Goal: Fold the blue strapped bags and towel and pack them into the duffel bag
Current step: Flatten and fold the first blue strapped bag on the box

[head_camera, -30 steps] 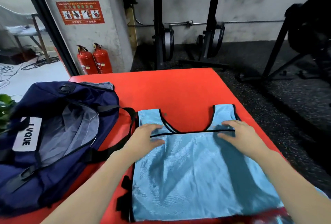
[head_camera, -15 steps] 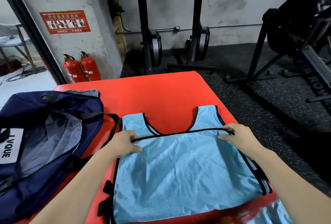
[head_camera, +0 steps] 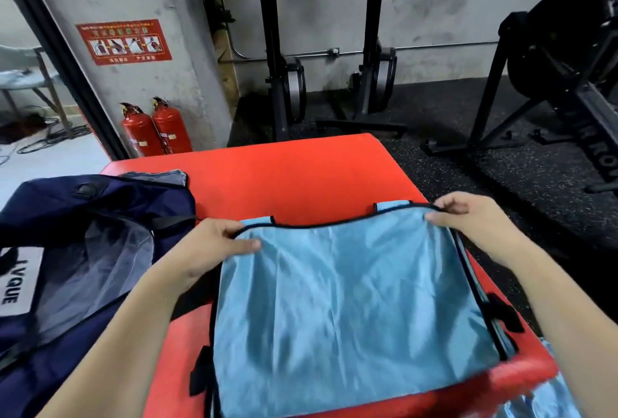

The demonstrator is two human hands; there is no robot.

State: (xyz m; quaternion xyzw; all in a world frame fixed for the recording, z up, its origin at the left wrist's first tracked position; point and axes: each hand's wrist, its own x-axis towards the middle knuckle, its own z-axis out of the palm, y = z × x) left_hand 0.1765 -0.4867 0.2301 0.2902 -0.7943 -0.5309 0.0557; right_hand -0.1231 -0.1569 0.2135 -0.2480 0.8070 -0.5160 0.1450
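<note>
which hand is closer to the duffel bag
Left. The left hand pinches the light blue bag's top corner right beside the duffel bag; the right hand pinches the far corner, across the blue bag.

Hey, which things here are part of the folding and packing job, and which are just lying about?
Job: light blue strapped bag, gripped at its far edge by left hand and right hand; open navy duffel bag.

Lying about: fire extinguishers, exercise machines, wall sign.
</note>
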